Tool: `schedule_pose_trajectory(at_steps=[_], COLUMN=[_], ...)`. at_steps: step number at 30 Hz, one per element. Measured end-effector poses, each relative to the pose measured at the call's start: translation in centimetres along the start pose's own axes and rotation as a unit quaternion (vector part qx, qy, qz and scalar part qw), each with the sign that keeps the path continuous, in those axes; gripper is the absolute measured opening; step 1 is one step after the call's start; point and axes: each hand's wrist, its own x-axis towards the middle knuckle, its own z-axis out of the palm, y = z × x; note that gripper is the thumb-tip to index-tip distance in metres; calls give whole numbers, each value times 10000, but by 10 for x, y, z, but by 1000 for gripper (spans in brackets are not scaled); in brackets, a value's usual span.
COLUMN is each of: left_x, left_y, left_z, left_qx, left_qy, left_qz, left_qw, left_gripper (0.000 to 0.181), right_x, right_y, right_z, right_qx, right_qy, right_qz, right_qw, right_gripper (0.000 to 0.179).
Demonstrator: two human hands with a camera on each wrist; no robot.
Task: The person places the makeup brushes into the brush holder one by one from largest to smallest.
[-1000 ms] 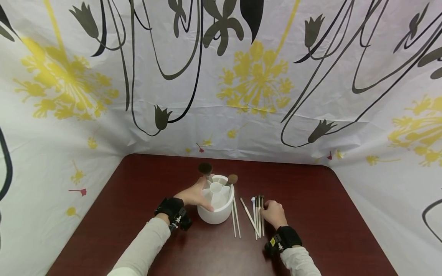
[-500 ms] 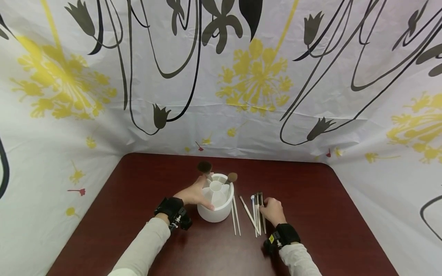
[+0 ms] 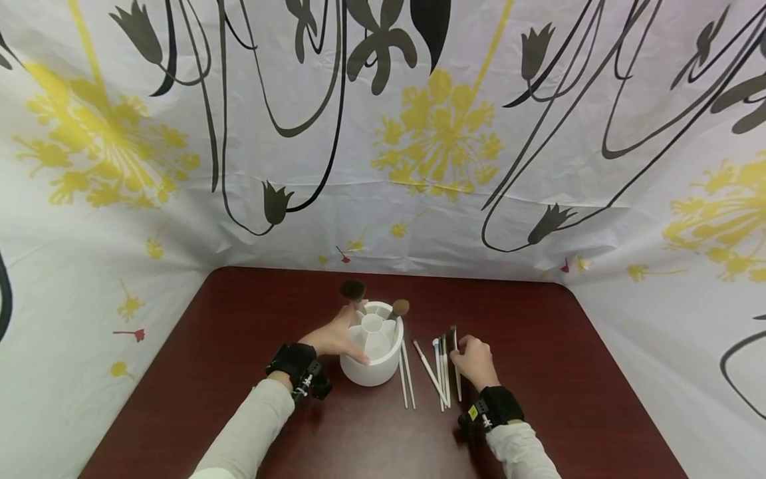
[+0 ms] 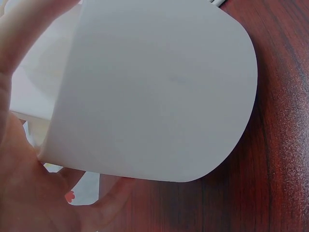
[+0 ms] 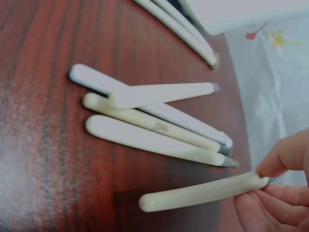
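My left hand (image 3: 335,336) grips a white round divided holder (image 3: 370,374) from its left side, thumb at the near rim. In the left wrist view the holder's smooth wall (image 4: 159,92) fills most of the picture. Out of its compartments rise a large dark makeup brush (image 3: 352,290) and a smaller brown-headed one (image 3: 400,307). To the right, my right hand (image 3: 475,362) pinches a pale-handled makeup brush (image 5: 198,194) near its head end; the bristles are mostly hidden by the fingers. Several loose brushes (image 5: 149,140) lie just beside it, one across the others.
Two thin brushes (image 3: 408,382) lie side by side between the holder and the loose group. Everything stands on a dark red-brown table (image 3: 509,313) with rounded far corners. A patterned white cloth (image 3: 335,153) hangs behind and around the table.
The brush in my right hand has shifted slightly away from the other brushes, its head now a little higher in the view. My left hand keeps its grip on the holder.
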Motion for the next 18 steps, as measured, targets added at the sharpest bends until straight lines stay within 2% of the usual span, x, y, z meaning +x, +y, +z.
schedule_pose_trajectory(at_steps=[10, 18], left_x=[0, -1], left_y=[-3, 0], left_z=[0, 0], left_qx=[-39, -103], left_qy=[-32, -13], left_qz=[-109, -63], left_qw=[9999, 9999], left_gripper=[119, 117], right_x=[-6, -13], right_y=[-19, -47], right_z=[-13, -32], right_qx=[186, 484], right_qy=[329, 921], right_qz=[-324, -889], right_qw=[9988, 9906], right_gripper=[23, 19])
